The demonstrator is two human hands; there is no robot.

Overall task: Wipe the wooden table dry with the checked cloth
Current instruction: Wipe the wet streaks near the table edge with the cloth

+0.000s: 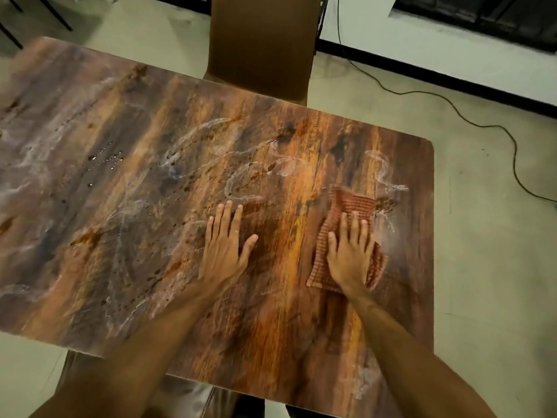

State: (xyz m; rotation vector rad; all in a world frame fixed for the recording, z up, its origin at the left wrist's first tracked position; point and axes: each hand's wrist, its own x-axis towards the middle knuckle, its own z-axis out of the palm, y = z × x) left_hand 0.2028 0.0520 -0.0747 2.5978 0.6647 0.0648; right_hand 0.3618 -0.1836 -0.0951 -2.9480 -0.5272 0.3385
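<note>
Right hand (351,251) is flat, fingers spread, palm pressing down on the checked cloth (346,206), not pinching or gripping it. Cloth is folded into a rough pad on the right part of the wooden table (120,267), near the right edge, with the far end sticking out past the fingertips. Left hand (226,239) is flat and spread too, bare on the wood mid-table, holding nothing, looks like bracing. Risks from here: the cloth is only held by palm pressure, so a fast stroke could slip the hand over it or bunch the free end under. It's close to the right edge, so an outward pass could drag it half off and push water onto the floor (488,236). Most of the wet is elsewhere: droplets (105,158) and whitish streaks (196,137) across the left and centre, more streaks just beyond the cloth. A small pad over that much area probably saturates and starts smearing rather than drying; I'd guess it needs refolding. Left hand sits beside damp streaks, so it could slide if leaned on, or track moisture onto wiped wood. Chair (259,43) at the far side is clear of the stroke.
</note>
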